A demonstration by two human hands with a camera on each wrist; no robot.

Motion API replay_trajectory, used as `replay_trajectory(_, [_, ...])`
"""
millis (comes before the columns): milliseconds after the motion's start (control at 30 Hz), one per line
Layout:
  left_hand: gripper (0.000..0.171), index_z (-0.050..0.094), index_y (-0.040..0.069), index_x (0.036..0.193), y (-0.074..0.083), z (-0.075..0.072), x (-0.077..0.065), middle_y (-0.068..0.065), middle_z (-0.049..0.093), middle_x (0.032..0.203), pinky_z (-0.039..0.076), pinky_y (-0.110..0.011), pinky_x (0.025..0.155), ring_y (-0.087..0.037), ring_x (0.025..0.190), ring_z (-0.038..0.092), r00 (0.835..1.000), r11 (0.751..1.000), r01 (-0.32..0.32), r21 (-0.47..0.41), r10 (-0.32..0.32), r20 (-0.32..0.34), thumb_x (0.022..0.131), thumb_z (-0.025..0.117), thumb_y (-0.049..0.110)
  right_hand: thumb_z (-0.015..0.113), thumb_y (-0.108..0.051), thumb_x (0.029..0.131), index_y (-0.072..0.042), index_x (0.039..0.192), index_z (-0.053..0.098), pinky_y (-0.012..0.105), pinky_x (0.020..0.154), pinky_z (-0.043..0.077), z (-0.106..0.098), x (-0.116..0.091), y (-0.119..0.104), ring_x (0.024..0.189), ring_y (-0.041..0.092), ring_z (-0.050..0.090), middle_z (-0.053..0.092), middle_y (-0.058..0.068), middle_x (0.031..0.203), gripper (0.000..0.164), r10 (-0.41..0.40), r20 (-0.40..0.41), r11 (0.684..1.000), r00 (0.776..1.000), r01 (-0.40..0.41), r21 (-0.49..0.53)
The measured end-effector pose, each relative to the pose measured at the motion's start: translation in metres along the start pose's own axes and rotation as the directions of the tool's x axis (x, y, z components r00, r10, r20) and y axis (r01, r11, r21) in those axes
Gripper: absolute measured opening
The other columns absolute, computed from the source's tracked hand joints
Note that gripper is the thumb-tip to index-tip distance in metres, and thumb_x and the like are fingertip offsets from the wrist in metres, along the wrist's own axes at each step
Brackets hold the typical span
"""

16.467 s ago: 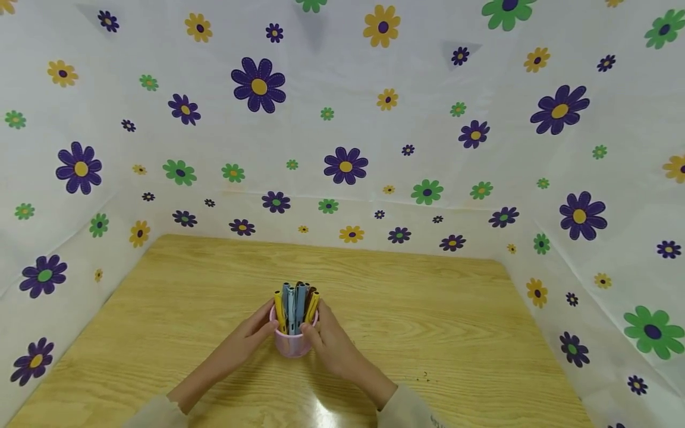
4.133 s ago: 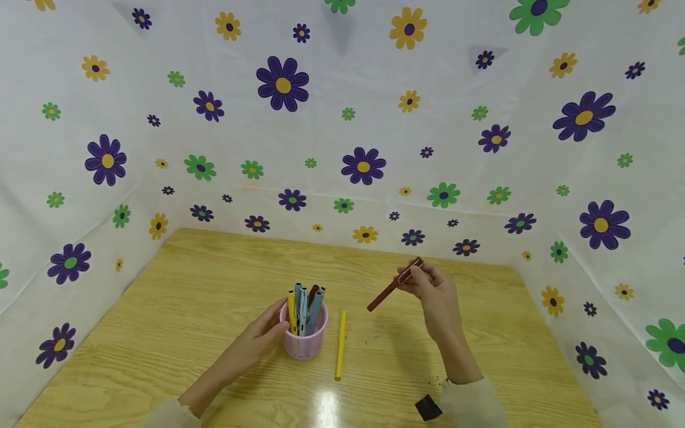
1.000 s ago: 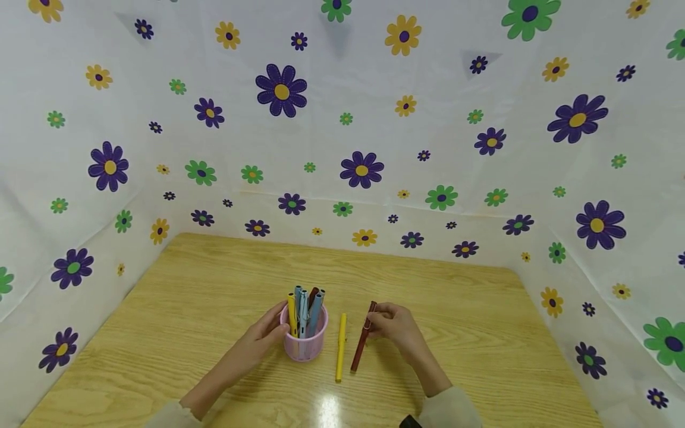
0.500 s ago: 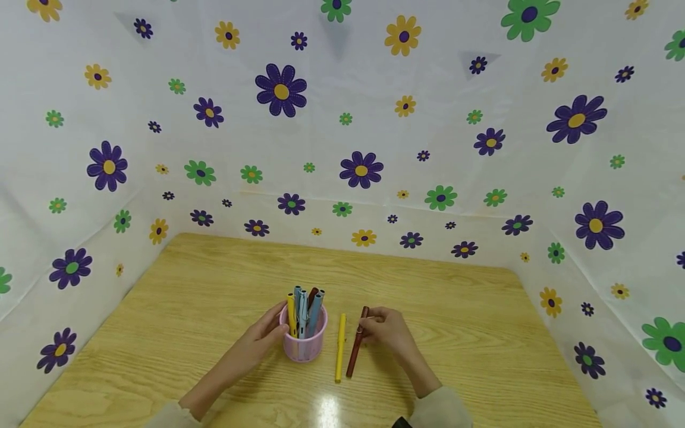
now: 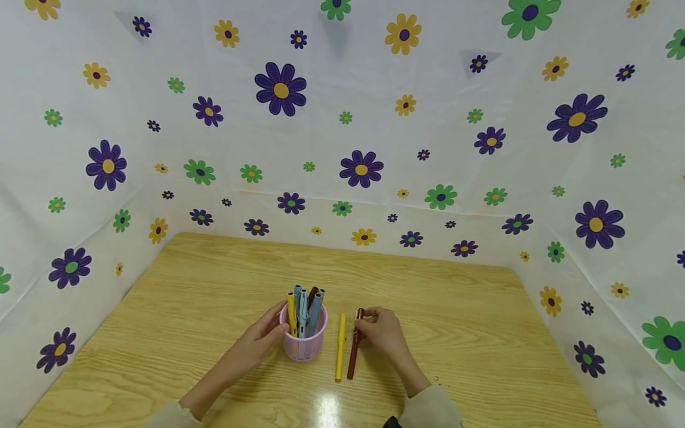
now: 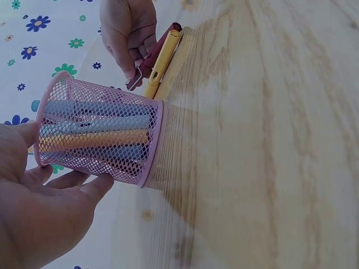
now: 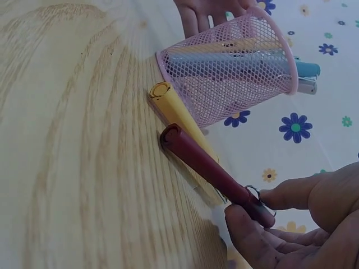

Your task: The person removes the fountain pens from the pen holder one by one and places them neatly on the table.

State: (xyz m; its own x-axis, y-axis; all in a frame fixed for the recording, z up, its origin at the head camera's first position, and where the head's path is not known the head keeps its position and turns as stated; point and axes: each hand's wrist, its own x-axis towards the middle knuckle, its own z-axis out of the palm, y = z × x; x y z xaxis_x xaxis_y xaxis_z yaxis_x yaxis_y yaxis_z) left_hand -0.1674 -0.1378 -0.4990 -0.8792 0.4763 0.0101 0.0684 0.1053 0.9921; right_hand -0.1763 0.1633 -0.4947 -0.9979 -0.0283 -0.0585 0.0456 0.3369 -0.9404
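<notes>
My left hand (image 5: pixel 259 337) holds a pink mesh pen cup (image 5: pixel 303 351) from its left side, fingers and thumb round the wall. Upright in the cup lean several pens: a yellow one (image 5: pixel 291 309), blue and grey-blue ones, and a dark red one (image 5: pixel 313 292). To the cup's right, a yellow pen (image 5: pixel 340 351) lies lengthwise on the table. Beside it, my right hand (image 5: pixel 386 334) pinches a second dark red pen (image 5: pixel 352 359) near its clip end, between thumb and fingers. In the right wrist view this pen (image 7: pixel 205 165) runs nearly parallel to the yellow pen (image 7: pixel 182 115).
The wooden table (image 5: pixel 455 315) is bordered at the back and both sides by a white flower-print cloth (image 5: pixel 241 137). A few dark specks (image 5: pixel 437 379) lie near my right sleeve (image 5: pixel 432 407). A black object (image 5: pixel 392 422) shows at that wrist.
Earlier both hands held the full cup; later the yellow pen lay out and my right hand held the dark red pen raised. Since then it has come down and left, beside the yellow pen.
</notes>
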Motion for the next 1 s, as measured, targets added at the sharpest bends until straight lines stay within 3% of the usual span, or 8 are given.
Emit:
replay_trajectory(467, [0.065,0.017,0.005,0.165,0.0005,0.0005,-0.0005,-0.023,0.020,0.168,0.030,-0.046,0.121,-0.039,0.153,0.023,1.000,1.000,0.002,0.005,-0.002,0.000,0.112,0.048,0.026,0.073,-0.007,0.091,0.021,0.119,0.061,0.031,0.052,0.060,0.0080,-0.0027,-0.0004,0.055,0.021,0.069,0.074,0.020,0.089,0.041,-0.016,-0.057,0.984,0.998,0.005,-0.179])
replay_trajectory(767, [0.065,0.018,0.007,0.165,0.0002,-0.0002,-0.0003,-0.019,0.021,0.168,0.030,-0.046,0.121,-0.036,0.153,0.025,1.000,0.999,0.023,0.025,-0.022,-0.022,0.112,0.048,0.029,0.073,-0.005,0.093,0.021,0.120,0.060,0.033,0.056,0.061,0.0097,-0.0031,-0.0041,0.057,0.024,0.070,0.073,0.021,0.091,0.040,-0.020,-0.054,0.983,0.998,0.010,-0.184])
replay_trajectory(1000, [0.065,0.017,0.005,0.165,0.0026,0.0003,-0.0015,-0.023,0.021,0.167,0.030,-0.048,0.120,-0.041,0.152,0.024,1.000,1.000,0.003,0.029,-0.003,-0.008,0.112,0.047,0.027,0.072,-0.008,0.094,0.018,0.122,0.061,0.033,0.057,0.060,0.0089,-0.0035,-0.0061,0.059,0.022,0.069,0.073,0.020,0.093,0.040,-0.016,-0.051,0.981,0.999,0.006,-0.192])
